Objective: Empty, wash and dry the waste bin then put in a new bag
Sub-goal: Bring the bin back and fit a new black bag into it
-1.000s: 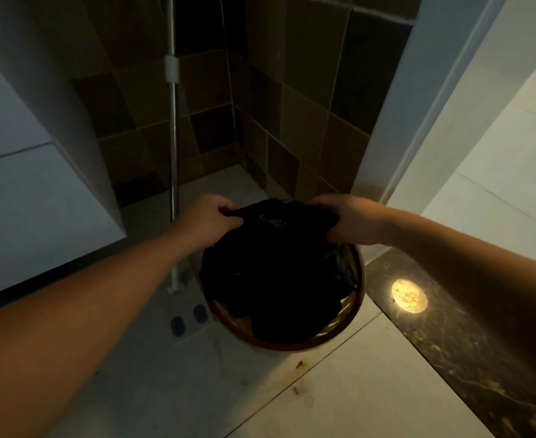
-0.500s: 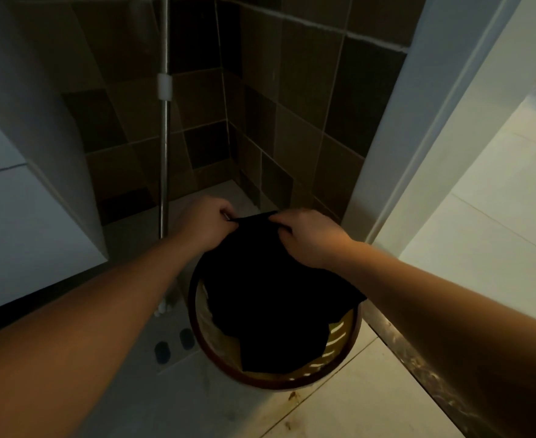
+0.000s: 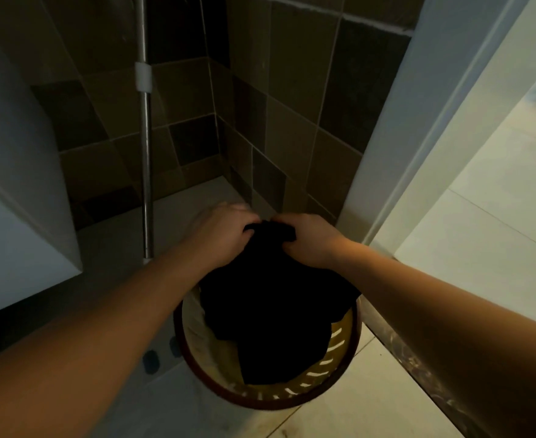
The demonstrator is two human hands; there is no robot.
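Note:
A round waste bin with a dark red rim and slotted yellow walls stands on the floor in a dim tiled corner. A black bin bag rises out of it, most of its body above the rim. My left hand and my right hand both grip the gathered top of the bag, close together above the bin's far side. The bag hides the inside of the bin.
A metal pole with a white clip stands just left of the bin. A white cabinet juts out at the left. A white door frame and dark marble threshold lie at the right, with bright floor tiles beyond.
My hands have come closer together, bunching the bag's top. The bag has risen further out of the bin, showing more of the yellow inner wall.

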